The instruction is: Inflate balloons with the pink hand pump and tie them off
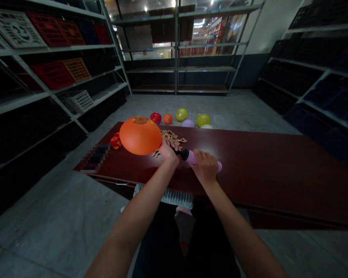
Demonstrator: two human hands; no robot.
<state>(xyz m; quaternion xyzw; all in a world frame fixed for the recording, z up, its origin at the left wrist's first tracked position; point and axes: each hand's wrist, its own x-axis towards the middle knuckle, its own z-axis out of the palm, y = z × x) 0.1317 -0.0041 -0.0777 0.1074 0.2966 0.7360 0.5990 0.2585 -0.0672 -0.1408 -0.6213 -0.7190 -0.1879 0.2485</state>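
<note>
An orange balloon [140, 141], swollen with air and printed with a brown and yellow patch, hangs over the left part of the table. My left hand [168, 150] grips it at its neck, where the black nozzle end of a hand pump meets it. My right hand [205, 166] is wrapped round the pump's purple body [192, 157]. Behind my left hand lies a heap of tan, uninflated balloons [174, 138]. A crumpled red packet [115, 141] sits on the table just left of the orange balloon.
The dark red-brown table [263, 166] stretches far to the right. A pixelated flat object [95, 157] lies at its left end. Several inflated balloons, among them a yellow-green one [181, 114], rest on the floor beyond. Shelves with crates [55, 75] stand to the left.
</note>
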